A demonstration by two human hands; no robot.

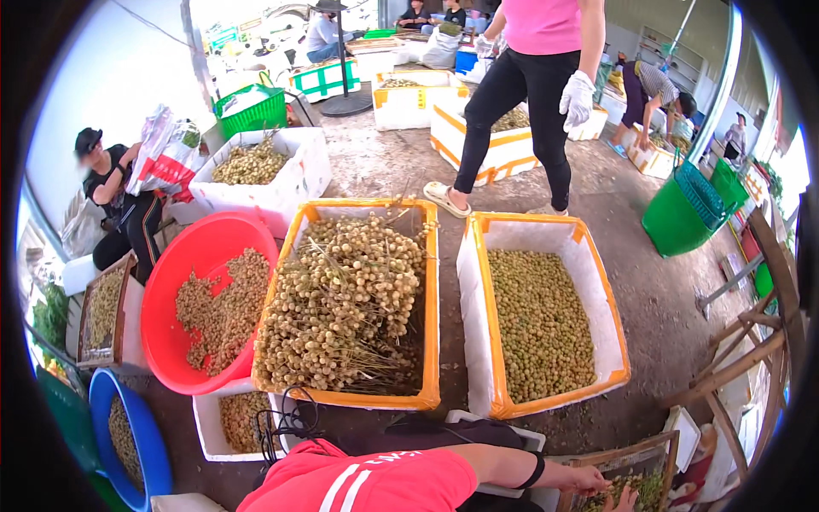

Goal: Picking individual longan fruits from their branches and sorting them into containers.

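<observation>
My left arm, in a red sleeve with a black wristband, stretches right along the lower edge. My left hand (585,480) is over a wood-framed tray (671,452), its fingers drawn together; what they hold is too small to make out. Beside it my right hand (625,500), cut off by the lower edge, shows fingers apart over the same tray. Small greenish round fruits and stems (646,488) lie in the tray beneath both hands.
Ahead stand a foam box (432,341) heaped with stemmed fruits and another box (478,375) of loose fruits. A red tub (158,341), blue tub (101,388) and seated person (128,205) are left. A gloved person (546,85) stands beyond; a wooden chair (725,384) is right.
</observation>
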